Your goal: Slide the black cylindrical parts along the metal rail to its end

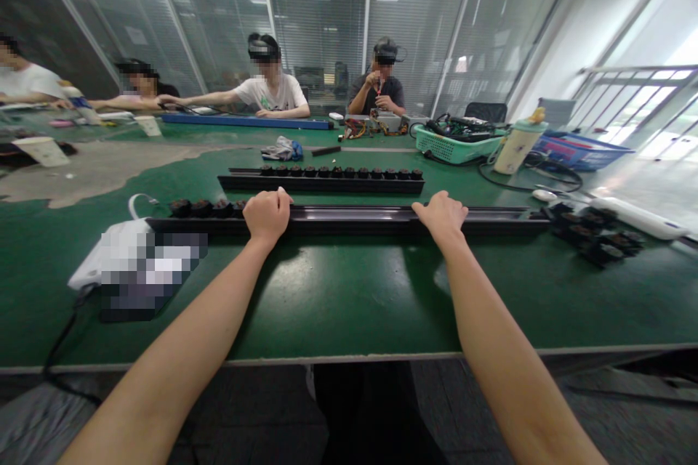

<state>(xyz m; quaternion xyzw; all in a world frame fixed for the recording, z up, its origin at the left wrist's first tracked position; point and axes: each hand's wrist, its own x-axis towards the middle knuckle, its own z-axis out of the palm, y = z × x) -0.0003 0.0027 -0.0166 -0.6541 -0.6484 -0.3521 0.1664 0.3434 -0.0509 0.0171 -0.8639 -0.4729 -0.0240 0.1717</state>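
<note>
A long black rail [354,216] with a shiny inner channel lies across the green table in front of me. My left hand [267,219] is closed over its left part, fingers curled out of sight. Farther right, my right hand [443,216] grips the same rail, thumb pointing left and fingertips hidden behind it. Small round black parts [201,208] line up along the rail's left end, beside my left hand. Behind it stands a second black rail [321,184] with a row of similar round parts along its top.
Loose black parts [597,232] are heaped at the right. A white box [112,251] with a cable and a blurred phone [158,280] sit at the left. Farther back are a green basket [455,145], a bottle [518,147], a blue basket [592,151] and several people.
</note>
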